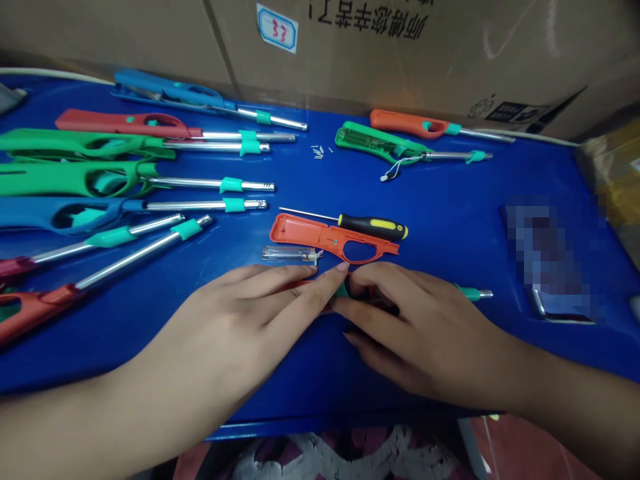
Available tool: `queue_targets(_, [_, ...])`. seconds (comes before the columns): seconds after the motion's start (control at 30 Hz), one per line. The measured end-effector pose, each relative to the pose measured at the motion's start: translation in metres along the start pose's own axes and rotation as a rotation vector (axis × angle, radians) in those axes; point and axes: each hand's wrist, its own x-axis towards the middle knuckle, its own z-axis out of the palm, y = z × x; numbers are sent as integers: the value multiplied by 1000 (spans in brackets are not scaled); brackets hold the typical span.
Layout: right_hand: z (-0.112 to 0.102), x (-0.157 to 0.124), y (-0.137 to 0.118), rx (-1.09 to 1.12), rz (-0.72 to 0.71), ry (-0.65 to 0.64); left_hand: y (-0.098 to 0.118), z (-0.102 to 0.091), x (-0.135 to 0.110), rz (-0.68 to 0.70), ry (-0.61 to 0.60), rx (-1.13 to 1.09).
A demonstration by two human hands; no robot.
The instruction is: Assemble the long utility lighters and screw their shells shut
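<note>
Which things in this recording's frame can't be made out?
Head view, throughout:
Middle lighter: mostly covered by the left hand and right hand.
Bottom-left lighter: cut off by the left edge.
Object at right: pixelated.
Metal bits: too small to count.

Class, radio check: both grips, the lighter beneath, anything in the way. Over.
Left grip, right grip: on lighter, mostly covering it. Loose orange shell, screwdriver just beyond; neither apparently blocking.

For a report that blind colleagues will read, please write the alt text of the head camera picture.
A person's left hand and right hand meet over a partly hidden lighter on a blue table. Just beyond lie an orange shell half, a clear cartridge and a screwdriver; more long-nosed lighters lie at left and upper right.
</note>
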Motion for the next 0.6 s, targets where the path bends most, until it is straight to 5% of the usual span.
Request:
queue_targets(0.23, [0, -1, 2, -4, 0, -11, -2, 1, 1, -35, 3, -52])
queue_targets(0.47, [-4, -3, 6, -2, 23, 140, -8, 3, 2, -90, 74, -196])
queue_targets(0.6, [-6, -4, 2, -83, 21, 76, -9, 2, 3, -68, 119, -175])
